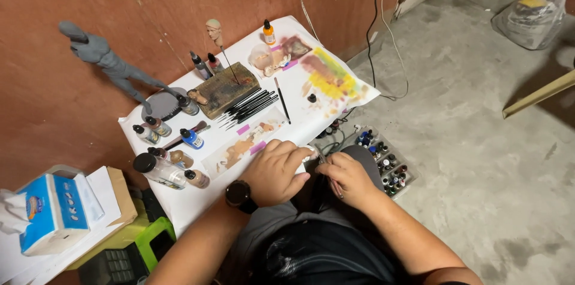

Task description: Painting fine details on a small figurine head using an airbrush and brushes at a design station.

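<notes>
A person sits at a low table [179,210] covered in white paper, set against a reddish wall, both hands meeting at the table's near edge. The left hand [277,171], a dark watch [239,195] on its wrist, is curled with fingers together over a small pale piece [309,154] at the paper's edge; only a sliver of the piece shows, so the grip itself cannot be told. The right hand [347,176] is closed on a thin brush [329,174], pinched like a pen, its upper end close to the left fingertips and the pale piece.

Just beyond the left hand lies a paper strip [242,144] smeared with flesh tones and taped at two spots with pink tape. Farther back, a row of black brushes [248,107] lies beside a worn wooden block [224,88], from which a small painted head [214,30] rises on a wire. Dropper bottles [171,162] stand and lie along the table's left side. A grey figure [105,60] leans against the wall. Paint swatches [329,75] in yellow, pink and brown stain the paper's far right corner. On the floor to the right of the person's knee sits a tray of paint bottles [383,162]. A tissue pack [54,213] rests at lower left.
</notes>
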